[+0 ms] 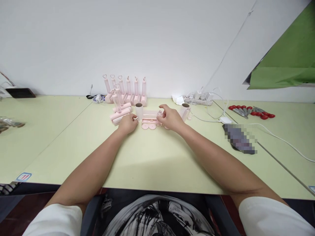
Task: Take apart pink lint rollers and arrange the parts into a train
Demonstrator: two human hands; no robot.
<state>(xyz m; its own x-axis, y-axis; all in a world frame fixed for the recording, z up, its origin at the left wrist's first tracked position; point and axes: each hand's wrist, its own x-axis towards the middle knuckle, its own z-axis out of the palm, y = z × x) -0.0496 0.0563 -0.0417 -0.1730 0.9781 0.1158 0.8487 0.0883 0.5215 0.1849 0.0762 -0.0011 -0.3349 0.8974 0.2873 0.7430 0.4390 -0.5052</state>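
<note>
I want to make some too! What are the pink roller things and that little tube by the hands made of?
The pink rollers by the left hand look like smooth plastic: even pastel colour, soft shine, moulded heart-topped handles. The short tube looks like cardboard: matte pale wall, brownish hollow inside. The small piece at the right hand seems clear plastic, though it is too small to be sure.

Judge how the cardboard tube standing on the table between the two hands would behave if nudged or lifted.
The cardboard tube stands upright on one open end, taller than wide, so a sideways nudge would probably tip it. Being round, it would likely roll across the smooth table once down. It looks hollow, so probably light, and perhaps easy to squash.
</note>
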